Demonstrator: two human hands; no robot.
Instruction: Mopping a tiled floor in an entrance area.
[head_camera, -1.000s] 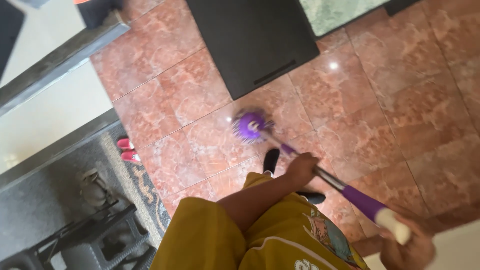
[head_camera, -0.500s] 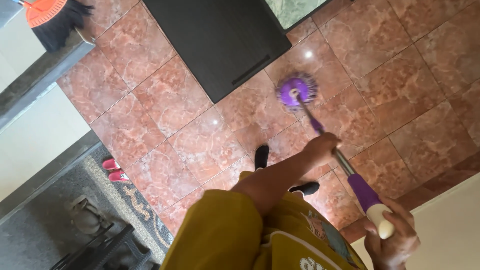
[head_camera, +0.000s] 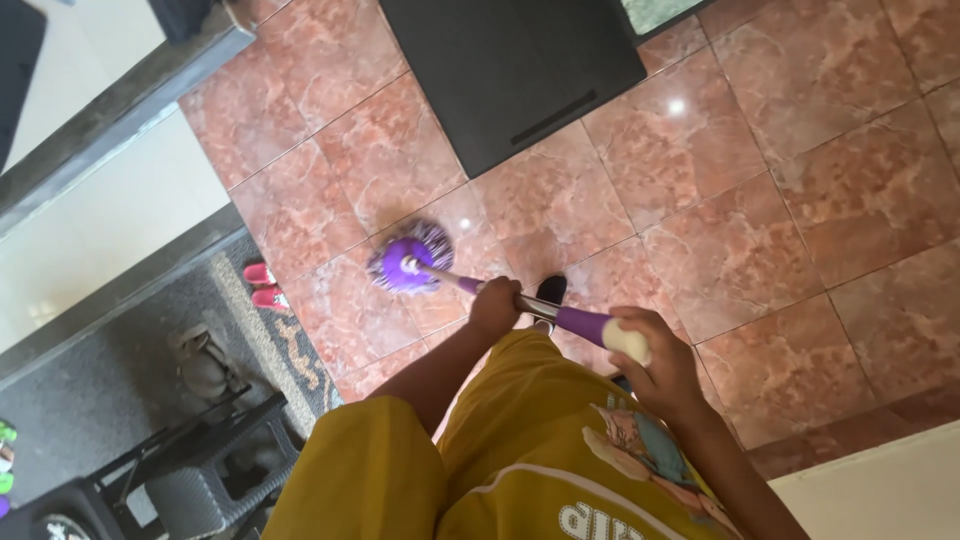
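1. Two hands grasp one mop handle: the left hand has its fingers clenched round the metal shaft, and the right hand has its fingers wrapped by the white end cap.
2. Beyond the left hand, the purple mop head rests on the reddish tile floor.
3. Past the mop head lies a dark mat; bare tiles spread to its right.
4. Left of the mop head, red slippers sit at a grey rug's edge.
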